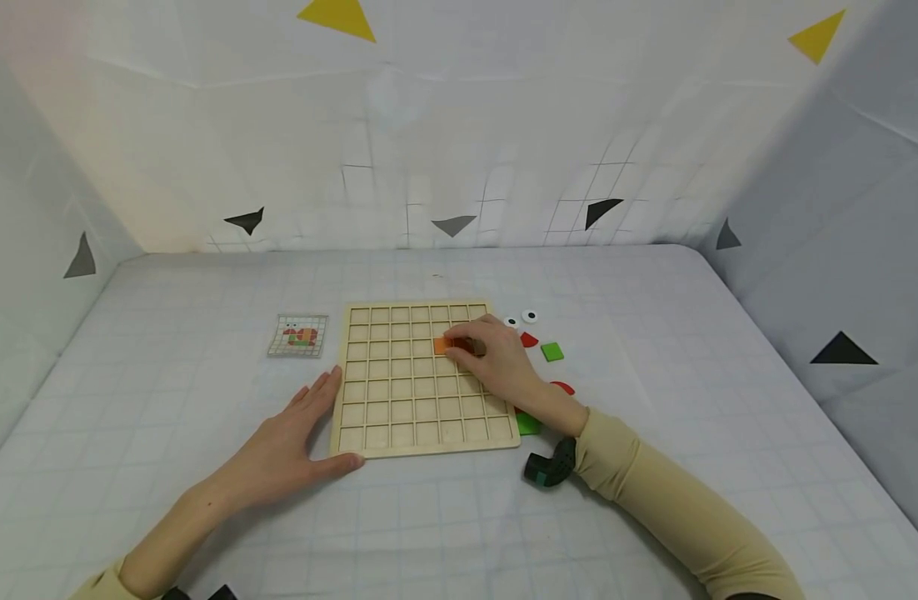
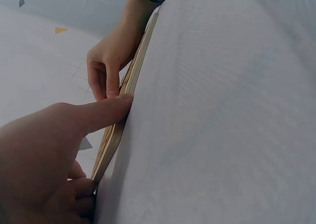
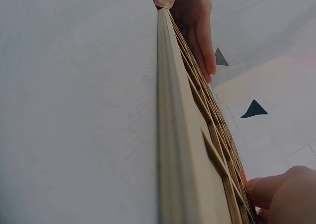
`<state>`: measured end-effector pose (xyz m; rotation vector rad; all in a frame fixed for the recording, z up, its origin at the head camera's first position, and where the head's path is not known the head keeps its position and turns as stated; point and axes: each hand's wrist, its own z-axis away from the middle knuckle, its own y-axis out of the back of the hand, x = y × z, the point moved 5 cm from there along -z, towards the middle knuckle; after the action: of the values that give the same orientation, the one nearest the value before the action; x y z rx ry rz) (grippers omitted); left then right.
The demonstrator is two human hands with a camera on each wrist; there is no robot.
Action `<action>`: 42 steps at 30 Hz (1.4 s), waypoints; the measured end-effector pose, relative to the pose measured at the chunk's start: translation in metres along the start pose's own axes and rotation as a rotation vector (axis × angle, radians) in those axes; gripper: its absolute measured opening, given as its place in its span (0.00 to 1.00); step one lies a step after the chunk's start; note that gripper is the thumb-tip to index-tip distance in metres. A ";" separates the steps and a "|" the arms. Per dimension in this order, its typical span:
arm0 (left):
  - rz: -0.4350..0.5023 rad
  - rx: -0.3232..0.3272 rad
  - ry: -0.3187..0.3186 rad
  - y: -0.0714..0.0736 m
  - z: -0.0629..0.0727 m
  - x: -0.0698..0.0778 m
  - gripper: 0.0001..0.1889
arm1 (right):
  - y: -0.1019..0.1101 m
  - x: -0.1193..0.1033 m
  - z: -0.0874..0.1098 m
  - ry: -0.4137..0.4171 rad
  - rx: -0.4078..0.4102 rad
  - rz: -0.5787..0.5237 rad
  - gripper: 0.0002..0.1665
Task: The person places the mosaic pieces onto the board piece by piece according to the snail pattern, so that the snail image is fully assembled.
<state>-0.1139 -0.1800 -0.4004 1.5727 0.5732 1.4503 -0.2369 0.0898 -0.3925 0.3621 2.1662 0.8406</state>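
A wooden grid board (image 1: 402, 389) lies flat on the white-covered table. My left hand (image 1: 282, 450) rests against its left side, fingers spread along the edge and the thumb (image 2: 106, 112) at the near corner. Over the upper right cells, my right hand (image 1: 496, 354) pinches an orange square tile (image 1: 440, 346) between thumb and fingertips. Beneath that hand, a dark red piece (image 1: 465, 344) shows partly in the grid, mostly hidden. From the right wrist, the fingertips (image 3: 254, 184) appear beyond the board's edge, low on the right.
Right of the board lie two eye discs (image 1: 530, 316), a red wedge (image 1: 529, 340), a green square (image 1: 552, 352) and a red curved piece (image 1: 562, 387). A larger green piece (image 1: 528, 424) sits by the near right corner. A pattern card (image 1: 297, 336) lies at left.
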 end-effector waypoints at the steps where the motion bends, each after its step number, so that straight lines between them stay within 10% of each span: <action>1: 0.000 0.000 0.000 0.000 0.000 0.000 0.59 | 0.002 0.000 0.000 0.005 0.014 -0.002 0.14; 9: 0.008 -0.002 -0.003 -0.001 -0.001 0.001 0.59 | 0.050 0.004 -0.009 -0.085 0.162 -0.116 0.13; 18: -0.008 -0.002 0.000 0.002 -0.001 0.001 0.59 | 0.079 0.037 0.027 -0.288 0.049 -0.057 0.12; 42: -0.002 -0.001 -0.006 -0.001 -0.002 0.000 0.59 | 0.077 0.070 0.052 -0.244 0.004 0.069 0.18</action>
<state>-0.1159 -0.1794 -0.4014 1.5745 0.5708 1.4440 -0.2455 0.2055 -0.4053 0.5163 1.9386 0.7871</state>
